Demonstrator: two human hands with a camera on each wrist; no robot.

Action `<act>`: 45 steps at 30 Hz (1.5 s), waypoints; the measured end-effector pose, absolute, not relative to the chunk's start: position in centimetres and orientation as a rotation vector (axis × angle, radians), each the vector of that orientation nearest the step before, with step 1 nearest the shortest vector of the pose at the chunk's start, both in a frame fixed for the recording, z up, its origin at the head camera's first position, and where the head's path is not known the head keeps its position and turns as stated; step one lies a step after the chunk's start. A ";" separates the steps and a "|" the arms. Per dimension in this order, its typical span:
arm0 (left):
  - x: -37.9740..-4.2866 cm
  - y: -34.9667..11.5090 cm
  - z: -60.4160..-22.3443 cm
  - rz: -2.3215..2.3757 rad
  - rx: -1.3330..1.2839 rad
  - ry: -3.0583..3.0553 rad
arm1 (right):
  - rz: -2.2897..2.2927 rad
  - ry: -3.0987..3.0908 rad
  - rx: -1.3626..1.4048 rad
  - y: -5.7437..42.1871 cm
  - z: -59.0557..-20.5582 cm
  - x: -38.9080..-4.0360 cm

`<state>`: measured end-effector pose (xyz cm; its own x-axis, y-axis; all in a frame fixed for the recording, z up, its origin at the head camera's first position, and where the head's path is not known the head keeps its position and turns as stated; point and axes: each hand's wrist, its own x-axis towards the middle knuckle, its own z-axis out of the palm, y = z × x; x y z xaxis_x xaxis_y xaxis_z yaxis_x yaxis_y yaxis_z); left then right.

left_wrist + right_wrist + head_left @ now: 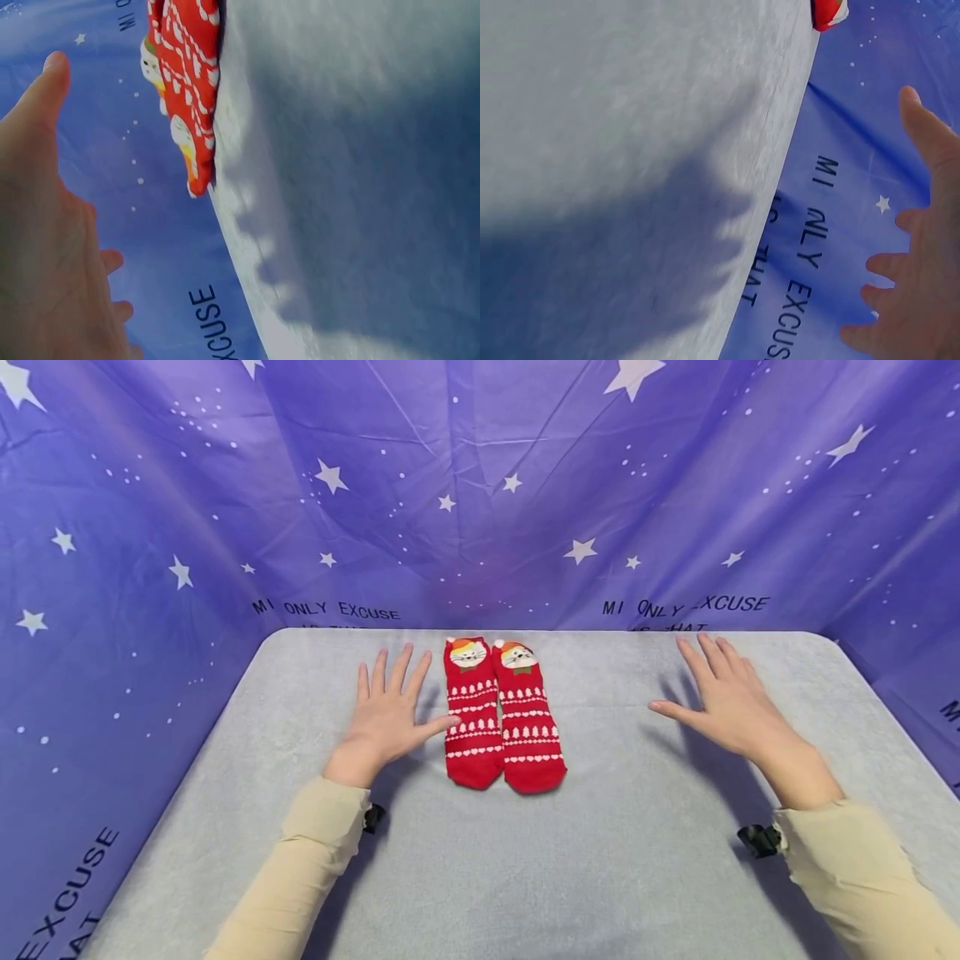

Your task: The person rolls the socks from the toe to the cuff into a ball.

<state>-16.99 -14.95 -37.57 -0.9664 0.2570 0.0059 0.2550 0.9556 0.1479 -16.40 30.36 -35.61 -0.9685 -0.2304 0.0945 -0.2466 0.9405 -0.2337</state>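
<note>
Two red socks lie flat and side by side on the table, toes toward me. The left sock (474,752) and the right sock (531,743) both carry white tree and heart bands and a cat face with an orange cap at the cuff. My left hand (386,714) hovers left of them with fingers spread, its thumb tip overlapping the left sock in the head view. Well to the right, my right hand (731,706) is also held above the table with fingers spread. Neither hand holds anything; both cast shadows on the cloth.
A light grey cloth covers the table (480,877), whose far edge runs just behind the socks. Behind and at both sides hangs a purple-blue curtain (480,527) with white stars and black lettering. Dark wrist cameras (759,841) sit under the beige sleeves (855,860).
</note>
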 end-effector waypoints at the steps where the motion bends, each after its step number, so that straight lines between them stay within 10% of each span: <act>1: -17.0 -14.7 -37.6 0.232 0.409 3.087 | 0.382 -3.031 0.380 30.1 -35.6 -16.5; 35: -15.4 -7.2 -38.9 0.500 0.546 2.993 | 0.655 -3.139 0.558 18.9 -36.7 -23.7; 45: -14.6 -6.5 -39.3 1.009 0.450 2.810 | 1.403 -3.126 0.435 15.7 -38.0 -25.4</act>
<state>-14.60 -6.45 -39.29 -0.9482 0.3173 -0.0144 0.2357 0.7332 0.6378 -25.42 15.72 -37.96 -0.9207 -0.3471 -0.1785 -0.0973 0.6471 -0.7562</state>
